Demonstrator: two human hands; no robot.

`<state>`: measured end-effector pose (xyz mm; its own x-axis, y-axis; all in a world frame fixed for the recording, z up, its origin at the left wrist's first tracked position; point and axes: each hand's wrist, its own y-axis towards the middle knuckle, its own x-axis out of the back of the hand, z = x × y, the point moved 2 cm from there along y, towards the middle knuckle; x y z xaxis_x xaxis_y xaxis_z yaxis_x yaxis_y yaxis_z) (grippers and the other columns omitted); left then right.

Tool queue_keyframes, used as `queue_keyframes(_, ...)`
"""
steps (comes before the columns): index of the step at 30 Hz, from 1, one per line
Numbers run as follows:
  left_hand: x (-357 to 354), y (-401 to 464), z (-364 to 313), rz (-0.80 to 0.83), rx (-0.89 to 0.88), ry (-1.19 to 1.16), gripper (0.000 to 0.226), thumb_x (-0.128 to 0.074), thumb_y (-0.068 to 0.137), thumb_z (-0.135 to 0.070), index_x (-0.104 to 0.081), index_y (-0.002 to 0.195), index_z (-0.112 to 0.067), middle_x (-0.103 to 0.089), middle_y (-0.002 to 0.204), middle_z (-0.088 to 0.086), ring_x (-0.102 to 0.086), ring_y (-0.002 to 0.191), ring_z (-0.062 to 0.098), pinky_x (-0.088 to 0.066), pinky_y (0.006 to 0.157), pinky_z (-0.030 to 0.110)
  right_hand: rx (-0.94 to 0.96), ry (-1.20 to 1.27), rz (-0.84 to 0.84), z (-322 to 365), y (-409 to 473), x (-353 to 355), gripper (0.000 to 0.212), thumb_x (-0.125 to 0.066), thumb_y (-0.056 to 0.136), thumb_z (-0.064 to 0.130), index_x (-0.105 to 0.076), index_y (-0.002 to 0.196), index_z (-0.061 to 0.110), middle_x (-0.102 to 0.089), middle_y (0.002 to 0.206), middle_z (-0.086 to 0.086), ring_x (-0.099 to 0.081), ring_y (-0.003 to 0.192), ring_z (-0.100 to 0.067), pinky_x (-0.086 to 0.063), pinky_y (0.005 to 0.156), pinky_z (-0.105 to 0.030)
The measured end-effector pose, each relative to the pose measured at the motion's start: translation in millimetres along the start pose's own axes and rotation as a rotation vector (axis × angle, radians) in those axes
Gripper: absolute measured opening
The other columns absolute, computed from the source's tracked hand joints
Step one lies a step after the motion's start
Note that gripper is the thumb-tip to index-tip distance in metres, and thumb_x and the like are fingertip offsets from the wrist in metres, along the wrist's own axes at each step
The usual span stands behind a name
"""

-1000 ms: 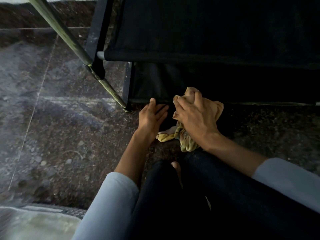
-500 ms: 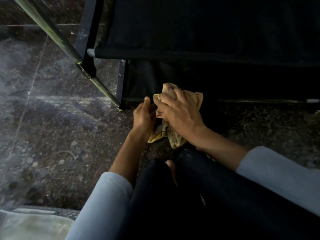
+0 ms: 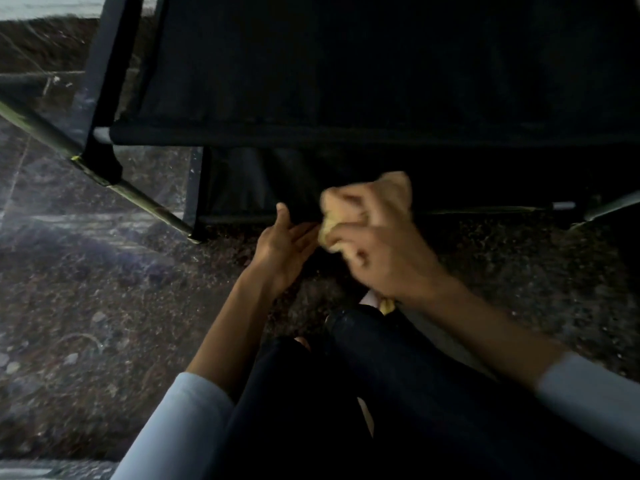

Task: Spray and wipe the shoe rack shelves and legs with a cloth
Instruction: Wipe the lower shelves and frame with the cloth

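The black fabric shoe rack [image 3: 346, 81] fills the upper part of the view, with a lower shelf [image 3: 242, 188] near the floor. My right hand [image 3: 384, 251] grips a bunched yellow cloth [image 3: 367, 199] at the lower shelf's front edge; the hand is blurred. My left hand [image 3: 284, 244] lies with straight fingers at that same front edge, just left of the cloth. A metal rack leg [image 3: 138, 195] slants down to the floor at the left.
The floor is dark speckled stone [image 3: 104, 306]. My legs in dark trousers [image 3: 346, 393] fold under me at the bottom centre. Another metal rack tube [image 3: 609, 206] shows at the far right.
My right hand has shifted the cloth slightly right along the lower shelf's front edge. My left hand stays by the edge, its fingers straight again.
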<state>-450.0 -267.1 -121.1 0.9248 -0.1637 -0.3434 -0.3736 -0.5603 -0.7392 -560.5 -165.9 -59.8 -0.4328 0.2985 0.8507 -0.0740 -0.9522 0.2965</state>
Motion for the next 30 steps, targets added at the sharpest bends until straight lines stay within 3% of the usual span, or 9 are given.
queue_keyframes(5,5.3,4.2,2.4,0.012,0.05,0.016,0.059,-0.024,0.101,-0.046,-0.057,0.121,-0.001,-0.062,0.122,0.018,-0.062,0.11,0.027,-0.048,0.096,0.037,0.18,-0.189,0.24,-2.3,18.1,-61.5,0.031,-0.047,0.086,0.026,-0.07,0.105,0.019,-0.061,0.124,-0.005,-0.052,0.121,-0.025,-0.033,0.107,-0.046)
queue_keyframes(10,-2.8,0.7,1.5,-0.09,-0.022,0.031,0.049,-0.032,0.102,-0.038,-0.048,0.126,0.001,-0.064,0.102,0.014,-0.063,0.089,0.024,-0.051,0.073,0.031,0.163,-0.053,0.043,-32.1,-3.0,-41.6,0.028,-0.05,0.094,0.026,-0.067,0.114,0.017,-0.059,0.127,-0.006,-0.051,0.122,-0.024,-0.034,0.107,-0.042)
queue_keyframes(12,-3.3,1.1,1.5,-0.093,-0.018,0.038,0.047,-0.031,0.102,-0.037,-0.044,0.129,-0.001,-0.064,0.101,0.012,-0.062,0.091,0.022,-0.05,0.075,0.029,0.027,0.007,0.057,-49.2,-15.1,-27.7,0.039,-0.055,0.089,0.025,-0.054,0.128,0.016,-0.055,0.122,0.001,-0.049,0.117,-0.017,-0.032,0.108,-0.039)
queue_keyframes(15,6.6,1.4,0.5,-0.106,-0.031,0.073,0.036,-0.035,0.101,-0.037,-0.048,0.115,-0.007,-0.067,0.093,0.008,-0.064,0.086,0.019,-0.051,0.075,0.03,-0.415,-0.305,0.001,-68.4,-46.6,-2.0,0.088,-0.07,0.069,0.051,-0.03,0.144,0.027,-0.044,0.124,-0.003,-0.039,0.118,-0.029,-0.02,0.108,-0.05)
queue_keyframes(18,25.3,0.5,-6.0,-0.176,-0.082,0.032,0.032,-0.042,0.098,-0.037,-0.048,0.11,-0.008,-0.065,0.093,0.006,-0.064,0.085,0.019,-0.052,0.074,0.031,-0.764,-0.107,-0.061,-60.8,-71.0,6.6,0.104,-0.075,0.06,0.053,-0.03,0.148,0.018,-0.037,0.131,-0.019,-0.043,0.114,-0.04,-0.039,0.093,-0.047)
queue_keyframes(22,45.4,-1.5,-19.7,-0.247,-0.158,-0.032,0.033,-0.047,0.097,-0.033,-0.045,0.118,-0.008,-0.061,0.096,0.006,-0.064,0.085,0.018,-0.053,0.068,0.03,-0.641,0.204,-0.094,-48.4,-55.4,1.8,0.077,-0.047,0.065,0.047,-0.054,0.13,0.006,-0.059,0.119,-0.015,-0.059,0.105,-0.033,-0.042,0.082,-0.028)
queue_keyframes(24,49.9,0.0,-24.6,-0.266,-0.166,-0.023,0.033,-0.048,0.097,-0.031,-0.044,0.121,-0.009,-0.059,0.095,0.006,-0.063,0.084,0.018,-0.053,0.068,0.03,-0.458,0.279,0.019,-31.2,-29.2,-4.6,0.069,-0.047,0.067,0.045,-0.059,0.125,0.01,-0.06,0.117,-0.01,-0.06,0.104,-0.03,-0.045,0.084,-0.03)
queue_keyframes(27,54.1,2.1,-27.4,-0.271,-0.13,0.051,0.033,-0.05,0.096,-0.032,-0.054,0.117,-0.007,-0.064,0.099,0.01,-0.064,0.085,0.021,-0.054,0.073,0.038,-0.161,0.094,0.292,9.6,23.0,-31.0,0.056,-0.056,0.077,0.036,-0.053,0.133,0.029,-0.05,0.134,0.003,-0.051,0.11,-0.026,-0.043,0.091,-0.042)
queue_keyframes(30,61.0,3.4,-27.0,-0.296,-0.159,0.177,0.03,-0.052,0.095,-0.034,-0.065,0.098,-0.007,-0.069,0.096,0.012,-0.067,0.086,0.024,-0.054,0.081,0.041,-0.086,-0.17,0.459,39.7,60.3,-54.3,0.053,-0.055,0.09,0.035,-0.039,0.14,0.038,-0.032,0.149,0.013,-0.04,0.12,-0.025,-0.033,0.097,-0.041)
